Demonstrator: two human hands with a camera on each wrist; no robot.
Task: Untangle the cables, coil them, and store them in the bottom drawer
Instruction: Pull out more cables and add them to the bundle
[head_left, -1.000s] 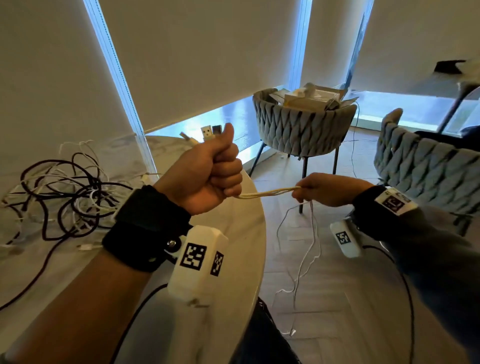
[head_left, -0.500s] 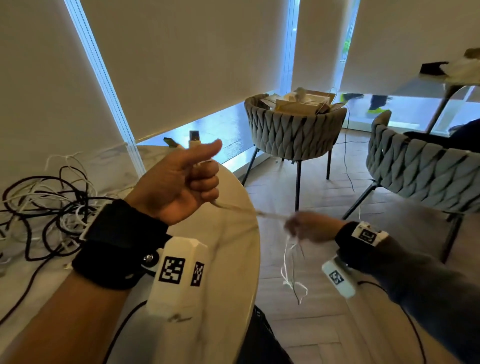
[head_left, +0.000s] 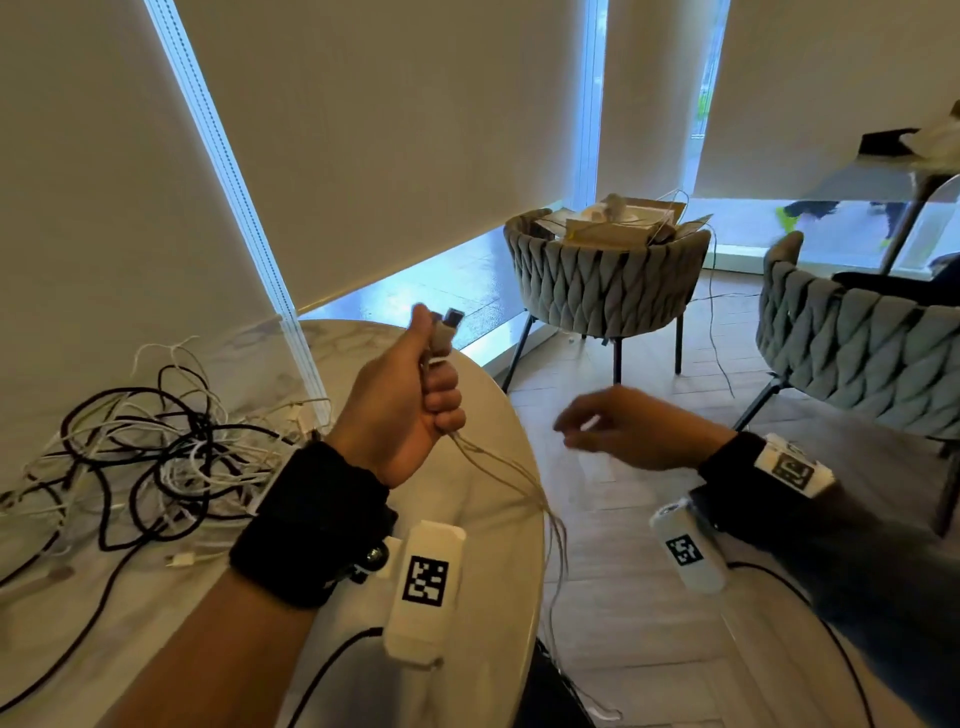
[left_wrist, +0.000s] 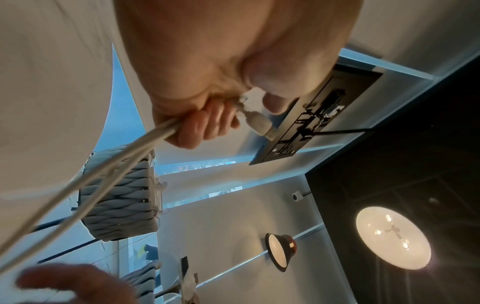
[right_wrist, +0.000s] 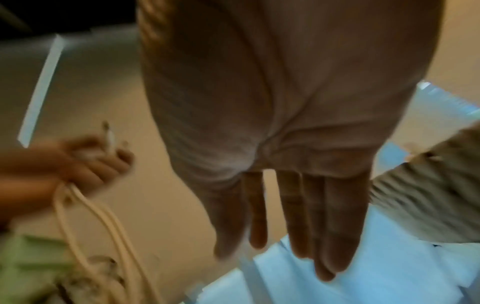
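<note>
My left hand (head_left: 421, 395) is raised over the round marble table (head_left: 498, 519) and grips a bundle of white cable (head_left: 511, 478); its USB plug (head_left: 448, 327) sticks up past my thumb. In the left wrist view the white cable (left_wrist: 103, 170) runs out below my curled fingers (left_wrist: 205, 125), and the plug (left_wrist: 259, 123) shows above them. Loose strands hang off the table edge toward the floor. My right hand (head_left: 613, 428) hovers to the right, off the table, fingers (right_wrist: 306, 216) straight and empty. A tangle of black and white cables (head_left: 156, 457) lies on the table's left.
Two woven grey chairs stand beyond the table: one (head_left: 602, 280) holds boxes and papers, the other (head_left: 862, 343) is at the right. Roller blinds cover the windows behind. Wood floor (head_left: 623, 597) lies between the table and the chairs.
My right hand has let go of the white cable and opened; the taut stretch between the hands has gone slack and now hangs from my left hand, which has turned upright.
</note>
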